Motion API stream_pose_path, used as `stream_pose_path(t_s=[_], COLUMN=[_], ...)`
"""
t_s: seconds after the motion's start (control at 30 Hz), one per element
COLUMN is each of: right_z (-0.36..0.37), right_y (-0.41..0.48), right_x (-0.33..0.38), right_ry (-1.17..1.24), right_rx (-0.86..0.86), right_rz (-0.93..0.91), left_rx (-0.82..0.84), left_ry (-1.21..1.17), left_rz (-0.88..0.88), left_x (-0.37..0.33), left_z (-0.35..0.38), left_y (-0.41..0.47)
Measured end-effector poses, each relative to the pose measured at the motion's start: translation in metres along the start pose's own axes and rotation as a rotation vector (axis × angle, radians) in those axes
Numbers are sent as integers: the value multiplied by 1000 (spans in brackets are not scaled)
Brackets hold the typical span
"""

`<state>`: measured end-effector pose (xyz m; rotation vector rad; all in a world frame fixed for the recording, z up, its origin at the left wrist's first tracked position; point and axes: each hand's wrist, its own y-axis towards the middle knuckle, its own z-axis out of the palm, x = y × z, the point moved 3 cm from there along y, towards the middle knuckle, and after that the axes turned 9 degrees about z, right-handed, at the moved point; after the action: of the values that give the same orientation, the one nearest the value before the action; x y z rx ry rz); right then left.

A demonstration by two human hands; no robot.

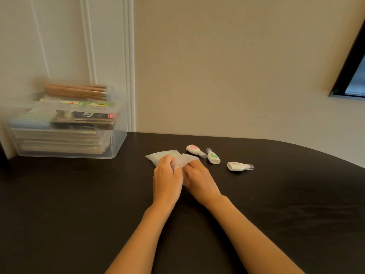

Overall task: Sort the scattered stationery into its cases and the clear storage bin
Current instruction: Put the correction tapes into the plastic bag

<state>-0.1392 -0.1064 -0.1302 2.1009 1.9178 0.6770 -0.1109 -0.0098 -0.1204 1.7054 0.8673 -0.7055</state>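
Observation:
A translucent white pouch (164,155) lies on the dark table (79,194) near its middle. My left hand (167,177) and my right hand (199,178) both grip its near end, pulling the flap apart. Just right of the pouch lie three small white correction-tape dispensers: one with a pink label (194,149), one with a green label (213,156), and a plain one (238,166) farthest right. The clear storage bin (67,131) stands at the back left, filled with flat packets, a black box and a bundle of wooden pencils (76,91) on top.
A beige wall (227,66) rises right behind the table's curved far edge. White door trim (129,66) runs down behind the bin. A dark-framed window corner (353,76) shows at the upper right.

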Motion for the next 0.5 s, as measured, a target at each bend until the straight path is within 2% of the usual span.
stream_pose_path(t_s=[0.1, 0.13, 0.23, 0.27, 0.3, 0.4, 0.43, 0.5], right_z=[-7, -10, -20, -23, -24, -14, -12, -11], right_y=[-8, -12, -16, -15, -14, -9, -9, -8], right_x=[-3, -5, -21, -25, -28, -29, -28, -31], right_ry=[145, 187, 391, 452, 518, 708, 714, 694], right_rx=[-33, -92, -418, -468, -437, -55, 15, 42], right_rz=[59, 66, 215, 282, 347, 427, 438, 466], left_rx=[-21, 1, 97, 134, 178, 298, 325, 353], left_ry=[41, 73, 232, 293, 333, 387, 383, 305], left_rz=[-12, -11, 28, 55, 81, 154, 165, 155], left_x=[7, 8, 9, 8, 7, 8, 8, 8], left_z=[-4, -3, 3, 5, 8, 11, 10, 3], left_y=[2, 2, 2, 2, 2, 4, 5, 6])
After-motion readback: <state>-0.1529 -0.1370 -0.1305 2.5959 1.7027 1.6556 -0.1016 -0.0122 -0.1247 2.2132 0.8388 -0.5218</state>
